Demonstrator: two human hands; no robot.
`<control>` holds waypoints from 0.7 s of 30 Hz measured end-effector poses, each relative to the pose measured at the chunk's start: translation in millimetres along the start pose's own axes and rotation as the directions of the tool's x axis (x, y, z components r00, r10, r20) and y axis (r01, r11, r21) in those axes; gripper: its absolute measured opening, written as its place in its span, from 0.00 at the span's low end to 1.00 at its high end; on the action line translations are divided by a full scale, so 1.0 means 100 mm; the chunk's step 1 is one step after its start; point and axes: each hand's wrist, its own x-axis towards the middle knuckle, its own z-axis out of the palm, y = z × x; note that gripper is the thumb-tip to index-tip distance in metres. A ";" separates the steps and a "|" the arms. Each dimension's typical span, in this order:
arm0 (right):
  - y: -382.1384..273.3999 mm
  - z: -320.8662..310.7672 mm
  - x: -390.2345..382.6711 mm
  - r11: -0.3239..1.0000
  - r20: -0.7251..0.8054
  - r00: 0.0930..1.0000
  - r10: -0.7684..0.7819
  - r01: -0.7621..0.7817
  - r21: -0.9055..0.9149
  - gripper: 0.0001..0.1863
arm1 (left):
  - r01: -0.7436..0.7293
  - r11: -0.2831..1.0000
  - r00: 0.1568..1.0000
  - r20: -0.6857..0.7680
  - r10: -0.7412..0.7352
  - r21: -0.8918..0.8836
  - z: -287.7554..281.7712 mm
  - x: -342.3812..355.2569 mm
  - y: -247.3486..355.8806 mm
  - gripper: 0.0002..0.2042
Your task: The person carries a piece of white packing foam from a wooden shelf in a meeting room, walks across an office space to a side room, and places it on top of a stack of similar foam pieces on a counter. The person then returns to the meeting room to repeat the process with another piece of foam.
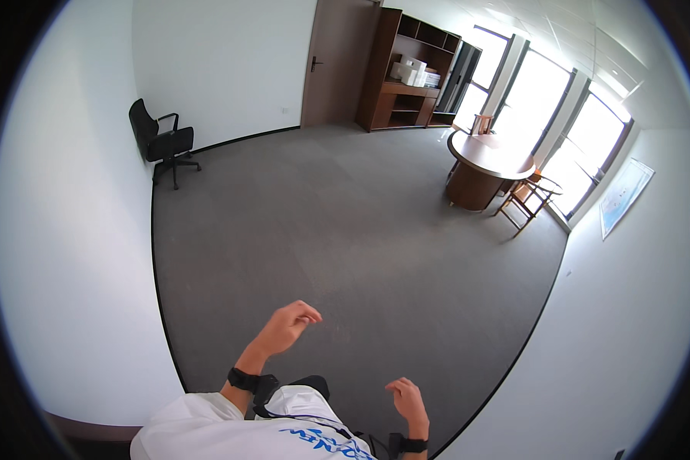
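Bare grey floor (345, 253) lies beneath both hands, well below them. The left hand (285, 325) hangs in front of the body, its fingers loosely bent, slightly apart from the thumb. The right hand (408, 400), lower down, is half-curled and relaxed. Each wrist wears a black strap (244, 379). Farther off, a black office chair (170, 142) stands by the left wall; at upper right, a rounded wooden desk (484, 156) stands near bright windows (533, 92).

Grey floor (337, 230), apparently carpeted, black swivel chair (172, 143), brown cabinet (387, 104), rounded wooden table (492, 155) and wooden chair (523, 199) standing on it
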 end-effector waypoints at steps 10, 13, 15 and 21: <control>1.51 -1.10 3.80 0.985 -0.094 0.990 0.108 -0.094 0.142 0.08 | 0.339 0.920 0.762 -0.515 -0.392 -0.199 -0.02 3.18 -1.58 0.11; 2.00 -1.57 4.41 0.975 -0.200 0.964 0.176 -0.142 0.173 0.07 | 0.234 0.904 0.822 -0.423 -0.381 -0.359 0.25 4.65 -1.57 0.10; 2.51 -1.91 4.84 0.969 -0.196 0.954 0.228 -0.203 0.139 0.06 | 0.132 0.939 0.895 -0.369 -0.250 -0.317 0.57 5.83 -1.45 0.09; 4.03 -2.56 6.39 0.906 -0.285 0.860 0.423 -0.402 0.133 0.07 | -0.096 0.987 0.991 -0.076 0.107 0.129 1.17 8.63 -1.02 0.07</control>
